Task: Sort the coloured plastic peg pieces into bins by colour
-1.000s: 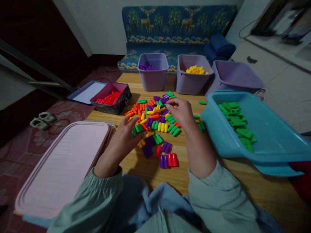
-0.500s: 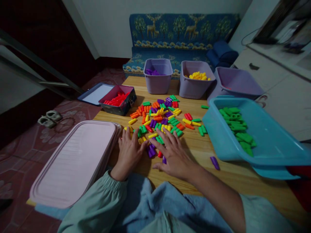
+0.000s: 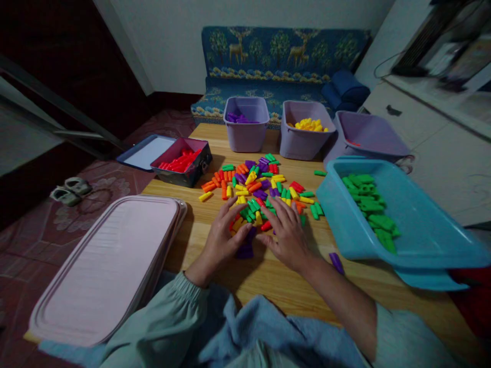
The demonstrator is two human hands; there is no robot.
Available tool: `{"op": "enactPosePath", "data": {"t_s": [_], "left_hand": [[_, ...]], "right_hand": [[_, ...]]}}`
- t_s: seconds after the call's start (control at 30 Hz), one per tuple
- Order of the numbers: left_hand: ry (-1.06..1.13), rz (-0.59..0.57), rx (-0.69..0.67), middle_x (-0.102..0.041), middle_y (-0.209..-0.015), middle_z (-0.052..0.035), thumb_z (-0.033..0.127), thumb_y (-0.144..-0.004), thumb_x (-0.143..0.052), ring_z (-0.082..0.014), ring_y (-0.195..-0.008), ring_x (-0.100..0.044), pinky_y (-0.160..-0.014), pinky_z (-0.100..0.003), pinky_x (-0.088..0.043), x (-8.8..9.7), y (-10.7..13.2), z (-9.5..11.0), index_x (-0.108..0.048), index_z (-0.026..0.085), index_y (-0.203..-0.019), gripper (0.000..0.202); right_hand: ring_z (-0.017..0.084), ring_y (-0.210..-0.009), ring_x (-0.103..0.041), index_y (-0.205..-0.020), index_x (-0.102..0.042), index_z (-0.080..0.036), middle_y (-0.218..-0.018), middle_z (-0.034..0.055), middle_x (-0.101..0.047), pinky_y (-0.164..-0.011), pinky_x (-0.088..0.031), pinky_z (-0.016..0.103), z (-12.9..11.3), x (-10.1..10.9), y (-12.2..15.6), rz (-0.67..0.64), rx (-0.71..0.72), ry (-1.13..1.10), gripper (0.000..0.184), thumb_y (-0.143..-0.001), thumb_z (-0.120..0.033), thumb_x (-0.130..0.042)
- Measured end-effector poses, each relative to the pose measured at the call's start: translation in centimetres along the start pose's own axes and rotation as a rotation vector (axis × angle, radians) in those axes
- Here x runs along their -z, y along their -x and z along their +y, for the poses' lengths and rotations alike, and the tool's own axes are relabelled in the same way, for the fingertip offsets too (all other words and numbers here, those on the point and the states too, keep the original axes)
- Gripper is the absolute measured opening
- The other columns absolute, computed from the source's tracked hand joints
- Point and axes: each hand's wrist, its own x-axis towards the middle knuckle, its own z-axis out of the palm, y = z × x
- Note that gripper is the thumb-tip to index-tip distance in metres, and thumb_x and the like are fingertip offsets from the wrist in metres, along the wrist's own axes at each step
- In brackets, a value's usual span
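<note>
A heap of small plastic pieces (image 3: 261, 186) in green, purple, yellow, orange and red lies on the wooden table (image 3: 268, 278). My left hand (image 3: 222, 237) and my right hand (image 3: 286, 232) rest flat on the near edge of the heap, fingers spread, side by side. Purple pieces (image 3: 245, 249) lie between them, under the left fingers. Neither hand holds anything. One stray purple piece (image 3: 336, 262) lies to the right of my right hand.
A blue tub (image 3: 418, 225) with green pieces stands at the right. Three lilac bins at the back: purple pieces (image 3: 245, 134), yellow pieces (image 3: 305, 138), and a tilted bin (image 3: 368, 134). A dark box (image 3: 183, 164) holds red pieces. A pink lid (image 3: 103, 263) lies left.
My right hand came back from the far side of the heap and went flat on the near pieces. Both hands have since slid right, pushing pieces together.
</note>
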Motion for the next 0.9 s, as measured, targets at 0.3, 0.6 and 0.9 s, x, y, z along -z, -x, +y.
{"op": "enactPosePath", "data": {"t_s": [0.3,0.6,0.9], "left_hand": [[-0.349,-0.313,-0.014,-0.016,-0.159,-0.0228,0.043,-0.069,-0.078,-0.0482,-0.145,-0.014,-0.108,-0.069,-0.027,0.0,2.3,-2.9,-0.029,0.026,-0.152,0.097],[-0.316,-0.014,0.009,-0.030,-0.152,-0.0234,0.043,-0.086,-0.061,-0.0392,-0.143,-0.029,-0.111,-0.059,-0.031,-2.2,-3.2,0.3,-0.042,0.018,-0.144,0.066],[-0.481,-0.253,0.098,-0.019,-0.160,-0.0198,0.069,-0.059,-0.074,-0.0482,-0.145,-0.012,-0.106,-0.073,-0.019,-1.9,-1.4,1.2,-0.036,0.032,-0.149,0.105]], "right_hand": [[0.031,-0.145,-0.025,-0.138,-0.050,-0.028,-0.156,0.0086,-0.035,-0.117,-0.016,0.062,-1.6,-0.8,0.2,-0.156,0.100,-0.002,0.054,-0.088,-0.044,-0.060],[0.031,-0.143,-0.031,-0.140,-0.048,-0.024,-0.154,0.0105,-0.037,-0.115,-0.024,0.062,0.1,4.1,7.5,0.024,-0.231,0.097,0.049,-0.092,-0.031,-0.054],[0.030,-0.148,-0.019,-0.144,-0.042,-0.027,-0.162,0.0075,-0.017,-0.116,-0.029,0.056,0.6,1.1,12.1,0.051,-0.520,-0.147,0.052,-0.095,-0.043,-0.045]]}}
